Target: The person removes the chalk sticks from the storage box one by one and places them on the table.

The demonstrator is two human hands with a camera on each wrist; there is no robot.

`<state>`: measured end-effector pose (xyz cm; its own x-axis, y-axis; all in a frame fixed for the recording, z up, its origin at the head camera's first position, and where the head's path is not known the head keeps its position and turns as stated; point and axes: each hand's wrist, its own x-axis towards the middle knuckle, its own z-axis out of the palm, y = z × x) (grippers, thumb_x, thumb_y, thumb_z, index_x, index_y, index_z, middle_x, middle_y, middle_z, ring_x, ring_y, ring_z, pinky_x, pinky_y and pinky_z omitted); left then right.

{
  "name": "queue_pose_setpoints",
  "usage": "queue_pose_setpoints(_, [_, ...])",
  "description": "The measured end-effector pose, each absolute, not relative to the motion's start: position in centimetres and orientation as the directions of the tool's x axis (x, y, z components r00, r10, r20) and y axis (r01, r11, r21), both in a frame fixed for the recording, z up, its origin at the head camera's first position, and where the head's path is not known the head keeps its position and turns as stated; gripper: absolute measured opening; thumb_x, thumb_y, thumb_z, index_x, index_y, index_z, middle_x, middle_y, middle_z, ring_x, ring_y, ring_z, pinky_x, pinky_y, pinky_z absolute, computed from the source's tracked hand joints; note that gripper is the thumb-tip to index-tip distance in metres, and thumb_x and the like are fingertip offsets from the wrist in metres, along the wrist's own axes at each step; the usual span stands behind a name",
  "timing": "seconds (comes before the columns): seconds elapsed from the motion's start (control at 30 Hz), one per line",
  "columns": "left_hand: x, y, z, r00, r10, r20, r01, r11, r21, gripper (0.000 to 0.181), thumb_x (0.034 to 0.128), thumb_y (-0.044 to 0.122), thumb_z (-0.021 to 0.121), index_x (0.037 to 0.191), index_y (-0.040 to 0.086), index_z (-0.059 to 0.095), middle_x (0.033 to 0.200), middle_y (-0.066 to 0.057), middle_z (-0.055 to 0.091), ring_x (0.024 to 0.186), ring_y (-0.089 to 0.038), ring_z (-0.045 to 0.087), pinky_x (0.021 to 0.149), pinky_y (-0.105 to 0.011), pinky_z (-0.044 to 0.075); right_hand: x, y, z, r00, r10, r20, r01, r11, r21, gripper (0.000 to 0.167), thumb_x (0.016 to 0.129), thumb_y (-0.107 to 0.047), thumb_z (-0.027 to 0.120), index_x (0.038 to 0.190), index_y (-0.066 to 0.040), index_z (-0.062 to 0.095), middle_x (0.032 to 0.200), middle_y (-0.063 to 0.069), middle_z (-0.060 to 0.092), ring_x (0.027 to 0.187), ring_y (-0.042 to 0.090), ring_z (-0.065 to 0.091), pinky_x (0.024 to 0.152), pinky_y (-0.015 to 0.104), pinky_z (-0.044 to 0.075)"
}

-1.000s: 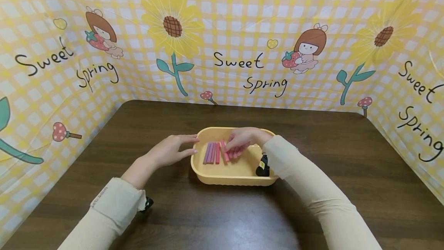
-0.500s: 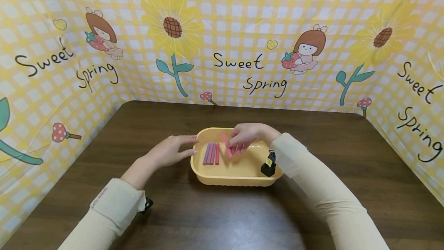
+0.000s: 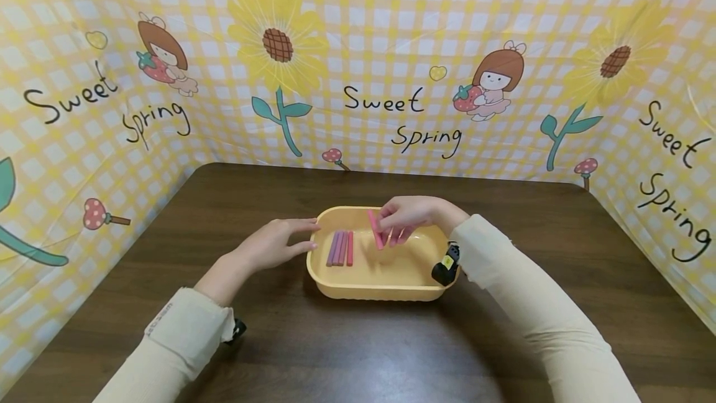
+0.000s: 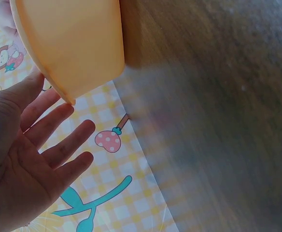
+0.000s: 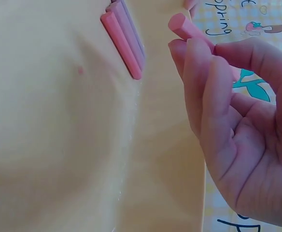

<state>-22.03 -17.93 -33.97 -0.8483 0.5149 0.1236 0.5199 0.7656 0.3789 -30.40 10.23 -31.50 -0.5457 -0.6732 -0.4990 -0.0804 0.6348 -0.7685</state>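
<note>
My right hand pinches a pink chalk-like stick between thumb and fingers, above the inside of a yellow basin. In the right wrist view the blunt end of this pink stick shows past the fingertips. Several purple, mauve and red-pink sticks lie side by side on the basin's floor at its left end. My left hand is at the basin's left end, its fingers fairly straight. The left wrist view shows the thumb and fingertips by the basin's rim, with no stick in the palm.
The basin stands on a dark wooden table. A yellow checked cloth with printed flowers hangs behind and at both sides. A black wrist camera is strapped under the right sleeve, over the basin's right end.
My right hand has lifted the pink stick off the basin's floor, away from the row, and moved slightly right with it. My left hand has stayed at the rim.
</note>
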Motion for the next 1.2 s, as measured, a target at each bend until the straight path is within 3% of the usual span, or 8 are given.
queue_pose_setpoints(1.2, [-22.3, -17.9, -34.0, -0.859, 0.502, 0.097, 0.497, 0.774, 0.392, 0.042, 0.0907, 0.025, 0.061, 0.128, 0.005, 0.057, 0.136, -0.014, 0.053, 0.125, -0.033, 0.050, 0.104, -0.050, 0.041, -29.0, 15.5, -31.1, -0.608, -0.636, -0.475, -0.004, 0.601, -0.799, 0.015, 0.094, -0.015, 0.050, 0.101, -0.003, 0.056, 0.082, -0.002, 0.069, 0.070, 0.009, 0.063, 0.062, 0.022, 0.054])
